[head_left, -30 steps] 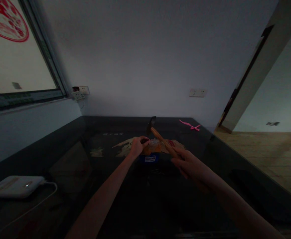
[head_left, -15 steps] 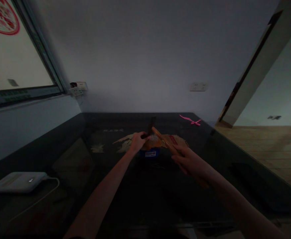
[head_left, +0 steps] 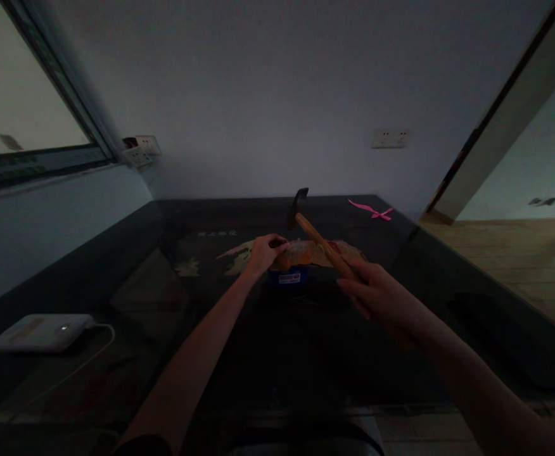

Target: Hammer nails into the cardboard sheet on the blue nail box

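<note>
My right hand (head_left: 377,288) is wrapped round the wooden handle of a hammer (head_left: 322,244). Its dark head is raised above the work, beyond my left hand. With thumb and forefinger curled together, my left hand (head_left: 264,254) pinches at the left end of a brown, cardboard-like piece (head_left: 301,254); what is between the fingertips is too small and dark to make out. Beneath that piece sits a blue box (head_left: 287,277) with a white label on its front. The hammer's handle passes in front of the right part of the brown piece.
Everything rests on a dark glossy table (head_left: 268,354). A white device (head_left: 44,332) with a cable lies at the left. A pink ribbon-like thing (head_left: 375,211) is at the back right, and a dark flat object (head_left: 505,335) at the right. The wall (head_left: 258,114) stands behind.
The hammer has risen, its head lifting away from my left hand. My left hand keeps its place at the brown piece. The camera view has tilted slightly down.
</note>
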A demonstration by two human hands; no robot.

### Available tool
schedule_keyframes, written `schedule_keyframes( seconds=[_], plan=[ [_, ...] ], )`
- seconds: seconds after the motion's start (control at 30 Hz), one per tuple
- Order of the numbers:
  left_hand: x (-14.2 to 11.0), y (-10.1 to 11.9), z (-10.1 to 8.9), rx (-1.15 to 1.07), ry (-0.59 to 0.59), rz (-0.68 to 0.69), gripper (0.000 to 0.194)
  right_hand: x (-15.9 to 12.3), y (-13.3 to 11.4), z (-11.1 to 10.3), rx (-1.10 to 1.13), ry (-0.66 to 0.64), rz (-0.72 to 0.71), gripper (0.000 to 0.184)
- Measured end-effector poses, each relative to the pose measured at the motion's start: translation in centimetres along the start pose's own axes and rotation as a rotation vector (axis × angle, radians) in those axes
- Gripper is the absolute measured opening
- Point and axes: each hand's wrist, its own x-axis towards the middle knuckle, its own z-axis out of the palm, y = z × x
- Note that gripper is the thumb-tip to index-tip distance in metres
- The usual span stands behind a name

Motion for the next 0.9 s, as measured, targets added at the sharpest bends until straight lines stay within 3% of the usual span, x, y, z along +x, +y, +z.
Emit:
schedule_keyframes(
  seconds=[0.2,0.37,0.57,0.9],
  plan=[
    [0.00,-0.10,-0.12,0.054,-0.010,-0.014,0.014,0.18,0.36,0.26,-0.021,-0.061,0.047,0.030],
    [-0.09,0.39,-0.22,0.032,-0.016,-0.017,0.009,0.03,0.06,0.26,-0.030,-0.033,0.023,0.040],
    [0.05,0.40,-0.20,0.087,-0.010,-0.047,0.013,0.01,0.07,0.44,-0.043,-0.082,0.057,0.032],
    [0.06,0.50,-0.17,0.108,-0.006,-0.026,0.012,0.21,0.75,0.59,-0.017,-0.076,0.055,0.041]
  ],
)
